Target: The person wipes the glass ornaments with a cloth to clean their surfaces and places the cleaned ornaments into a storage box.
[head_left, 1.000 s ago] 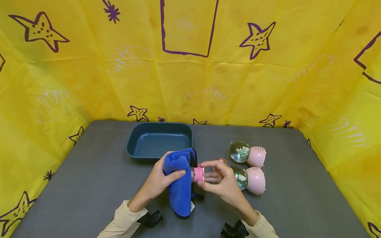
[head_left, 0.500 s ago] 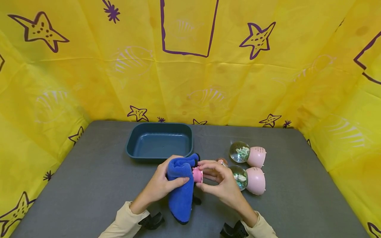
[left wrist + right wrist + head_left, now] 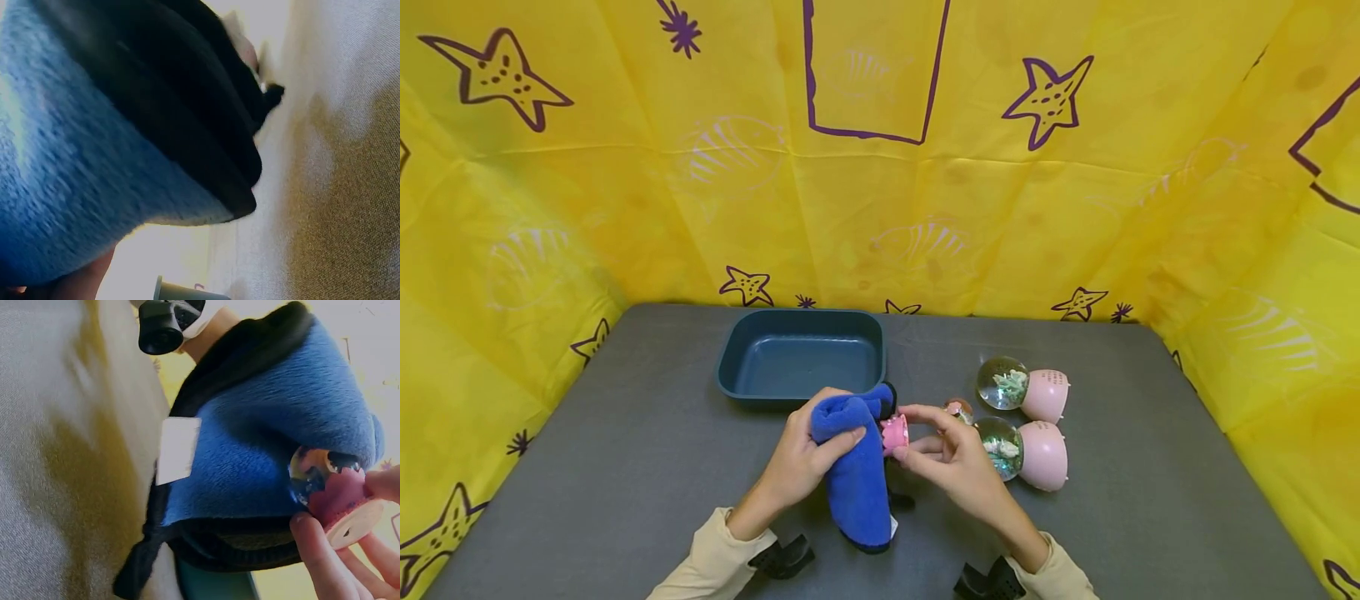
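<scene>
A yellow backdrop (image 3: 880, 196) printed with starfish fills the top of the frame, and my grey bench (image 3: 647, 467) spreads below it. The blue-green tray (image 3: 797, 367) sits a little left of middle. Just below it, at lower centre, is the blue cloth (image 3: 859, 496), its fold gripped in my left hand (image 3: 799, 457) with the thumb curled over. Two pink-based globes, an upper one (image 3: 1036, 392) and a lower one (image 3: 1030, 454), lie on their sides at centre right. Left of those, my right hand (image 3: 955, 457) pinches the pink base of a small globe (image 3: 337, 490) between thumb and fingertips; its clear ball shows against the cloth. Behind those fingers is a brown-topped thing (image 3: 958, 408), perhaps another small globe, too covered to be sure. In the last half-second the cloth's lower end has swung slightly right, baring its white tag (image 3: 178, 450), while my pinch has held; I take it that cloth and globe are still being worked together.
</scene>
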The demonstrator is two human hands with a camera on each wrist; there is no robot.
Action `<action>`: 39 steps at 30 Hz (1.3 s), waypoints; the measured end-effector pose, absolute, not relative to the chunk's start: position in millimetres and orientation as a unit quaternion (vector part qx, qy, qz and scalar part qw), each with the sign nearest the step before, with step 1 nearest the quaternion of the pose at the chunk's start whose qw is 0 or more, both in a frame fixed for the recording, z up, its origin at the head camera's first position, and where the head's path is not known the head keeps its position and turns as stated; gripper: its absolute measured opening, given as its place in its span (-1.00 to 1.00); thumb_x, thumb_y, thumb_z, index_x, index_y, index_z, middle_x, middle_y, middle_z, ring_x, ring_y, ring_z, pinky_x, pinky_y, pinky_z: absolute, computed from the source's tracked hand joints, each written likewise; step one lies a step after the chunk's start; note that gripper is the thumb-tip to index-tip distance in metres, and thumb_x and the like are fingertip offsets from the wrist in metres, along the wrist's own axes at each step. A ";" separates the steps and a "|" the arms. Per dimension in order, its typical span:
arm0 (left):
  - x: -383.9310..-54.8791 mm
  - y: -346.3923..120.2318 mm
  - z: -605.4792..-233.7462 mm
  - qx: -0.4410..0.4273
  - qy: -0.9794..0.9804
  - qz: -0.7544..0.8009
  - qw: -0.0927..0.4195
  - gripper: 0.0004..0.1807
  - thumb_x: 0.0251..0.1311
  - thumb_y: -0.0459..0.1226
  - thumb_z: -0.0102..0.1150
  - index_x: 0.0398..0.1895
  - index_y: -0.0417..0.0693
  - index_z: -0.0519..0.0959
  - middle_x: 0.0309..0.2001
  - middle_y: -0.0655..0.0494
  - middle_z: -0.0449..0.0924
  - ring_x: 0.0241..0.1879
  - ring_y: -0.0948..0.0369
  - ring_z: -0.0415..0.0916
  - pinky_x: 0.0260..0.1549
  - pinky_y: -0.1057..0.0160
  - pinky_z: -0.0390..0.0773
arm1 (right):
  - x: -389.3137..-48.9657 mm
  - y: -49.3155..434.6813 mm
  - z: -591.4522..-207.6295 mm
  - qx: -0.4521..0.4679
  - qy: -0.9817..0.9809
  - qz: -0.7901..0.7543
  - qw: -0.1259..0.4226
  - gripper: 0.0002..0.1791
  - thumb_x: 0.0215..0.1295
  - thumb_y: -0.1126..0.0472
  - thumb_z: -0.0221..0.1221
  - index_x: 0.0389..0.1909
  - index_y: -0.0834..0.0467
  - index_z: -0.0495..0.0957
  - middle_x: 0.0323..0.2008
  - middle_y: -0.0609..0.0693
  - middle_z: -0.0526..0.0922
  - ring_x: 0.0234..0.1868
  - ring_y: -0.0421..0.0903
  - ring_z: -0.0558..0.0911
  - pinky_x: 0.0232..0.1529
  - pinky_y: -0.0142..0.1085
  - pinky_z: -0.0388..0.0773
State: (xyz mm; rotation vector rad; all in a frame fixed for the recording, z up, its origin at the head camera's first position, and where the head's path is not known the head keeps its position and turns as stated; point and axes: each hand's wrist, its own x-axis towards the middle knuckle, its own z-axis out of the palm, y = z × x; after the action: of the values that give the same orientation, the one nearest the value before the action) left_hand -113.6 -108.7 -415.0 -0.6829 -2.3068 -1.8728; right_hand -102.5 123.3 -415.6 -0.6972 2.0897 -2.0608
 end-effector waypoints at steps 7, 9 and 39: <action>-114.8 -110.7 -411.8 -0.190 -0.737 -0.648 -0.031 -0.53 0.24 -0.26 0.22 0.19 -0.15 0.38 0.02 -0.20 0.57 -0.08 0.00 0.60 -0.12 0.17 0.64 | -101.8 121.2 -418.2 -0.247 0.678 -0.692 0.033 -0.53 0.16 0.50 0.29 0.11 0.41 0.44 0.05 0.46 0.49 -0.23 -0.19 0.77 -0.22 -0.27 0.71; -115.7 -111.5 -411.6 -0.198 -0.731 -0.651 -0.057 -0.48 0.24 -0.24 0.25 0.23 -0.14 0.35 0.05 -0.19 0.55 -0.05 -0.02 0.59 -0.09 0.13 0.64 | -101.0 120.7 -418.6 -0.248 0.680 -0.690 0.023 -0.53 0.14 0.52 0.30 0.09 0.41 0.45 0.04 0.46 0.51 -0.22 -0.20 0.77 -0.23 -0.24 0.71; -116.9 -114.7 -406.8 -0.172 -0.730 -0.659 -0.047 -0.52 0.23 -0.29 0.24 0.16 -0.27 0.38 -0.01 -0.26 0.57 -0.09 0.08 0.59 -0.10 0.18 0.62 | -106.3 124.0 -419.4 -0.399 0.642 -0.654 -0.030 -0.54 0.01 0.59 0.36 -0.01 0.33 0.57 -0.01 0.38 0.59 0.11 -0.17 0.65 0.00 -0.16 0.65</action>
State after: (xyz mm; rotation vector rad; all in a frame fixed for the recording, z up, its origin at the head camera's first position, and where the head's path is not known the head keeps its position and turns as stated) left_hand -116.9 -114.7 -406.8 -0.5588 -2.3663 -2.1362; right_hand -106.3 124.0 -419.4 -1.2784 2.0565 -2.0951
